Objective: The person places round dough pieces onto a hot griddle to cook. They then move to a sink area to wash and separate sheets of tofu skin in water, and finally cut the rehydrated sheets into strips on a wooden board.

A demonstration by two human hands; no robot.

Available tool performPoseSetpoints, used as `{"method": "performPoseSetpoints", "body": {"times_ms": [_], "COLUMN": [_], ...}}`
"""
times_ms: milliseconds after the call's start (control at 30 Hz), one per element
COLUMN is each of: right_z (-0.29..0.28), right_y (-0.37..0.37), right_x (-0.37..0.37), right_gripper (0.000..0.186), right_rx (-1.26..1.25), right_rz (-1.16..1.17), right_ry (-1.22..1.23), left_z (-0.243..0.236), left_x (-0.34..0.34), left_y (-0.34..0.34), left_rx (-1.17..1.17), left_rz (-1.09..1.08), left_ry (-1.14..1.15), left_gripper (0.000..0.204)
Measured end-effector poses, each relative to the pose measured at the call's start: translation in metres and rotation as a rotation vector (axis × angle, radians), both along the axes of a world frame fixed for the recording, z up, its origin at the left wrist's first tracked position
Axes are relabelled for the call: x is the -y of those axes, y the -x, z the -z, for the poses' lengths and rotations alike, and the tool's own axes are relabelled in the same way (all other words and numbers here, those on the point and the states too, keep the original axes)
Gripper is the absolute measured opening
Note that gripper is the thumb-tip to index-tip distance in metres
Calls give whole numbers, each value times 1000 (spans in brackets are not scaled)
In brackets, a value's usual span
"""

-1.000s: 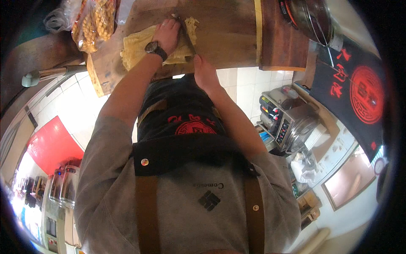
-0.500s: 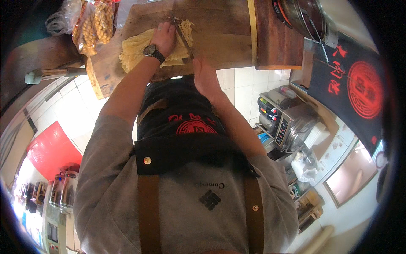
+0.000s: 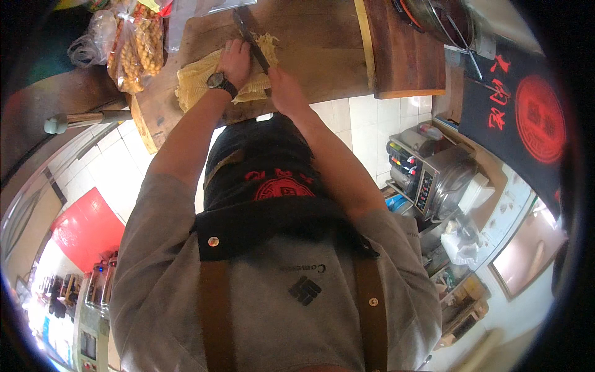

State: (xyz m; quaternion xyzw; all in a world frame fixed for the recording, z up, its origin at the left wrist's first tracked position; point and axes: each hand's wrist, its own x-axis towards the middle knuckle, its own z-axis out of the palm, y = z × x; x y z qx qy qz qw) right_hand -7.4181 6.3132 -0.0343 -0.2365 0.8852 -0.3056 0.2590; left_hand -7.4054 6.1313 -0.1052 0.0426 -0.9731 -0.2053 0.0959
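A pale yellow stack of thin, textured sheets [image 3: 201, 73], resembling tofu skin, lies on the wooden cutting board [image 3: 310, 37]. My left hand [image 3: 235, 61], with a watch on its wrist, rests on the sheets, its fingers lying close together beside the blade. Wrapped round a handle at the near edge of the stack, my right hand [image 3: 286, 90] holds a long knife [image 3: 249, 36]. The blade points away and slants to the left. Thin cut shreds [image 3: 268, 44] lie just right of the blade. The knife's handle is mostly hidden in my fist.
Clear bags of small round tan food [image 3: 133, 53] hang over the board's left end. A dark pot [image 3: 443, 22] stands at the far right, beyond a darker wooden block [image 3: 409, 53]. Below right is a metal appliance [image 3: 434, 177]. A rod-like handle [image 3: 87, 119] juts in at left.
My right hand and the knife have shifted a little left and away from me, and the blade slants more. My left hand stays on the sheets. The whole view has turned slightly.
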Motion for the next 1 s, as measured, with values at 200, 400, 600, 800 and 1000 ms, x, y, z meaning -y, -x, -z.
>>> {"method": "performPoseSetpoints", "body": {"times_ms": [200,400,600,800,1000], "right_z": [-67,-51,-4,-20,-68], "right_y": [-32,-46,-30,-13,-42], "right_x": [-18,-22,3,5,-18], "right_gripper": [42,44,46,48,46], "right_rx": [140,162,130,109,28], "right_rz": [202,223,232,132,140], "right_ry": [-51,-78,-176,-21,15], "left_z": [-1,9,6,10,-5], "left_x": [-4,-4,-8,0,0], "left_y": [-7,-10,-7,-5,-7], "left_rx": [-87,-88,-22,-8,-25], "left_rz": [-21,-12,-74,-23,-50], "left_ry": [-36,-25,-50,27,-63], "left_gripper": [22,19,17,18,19]}}
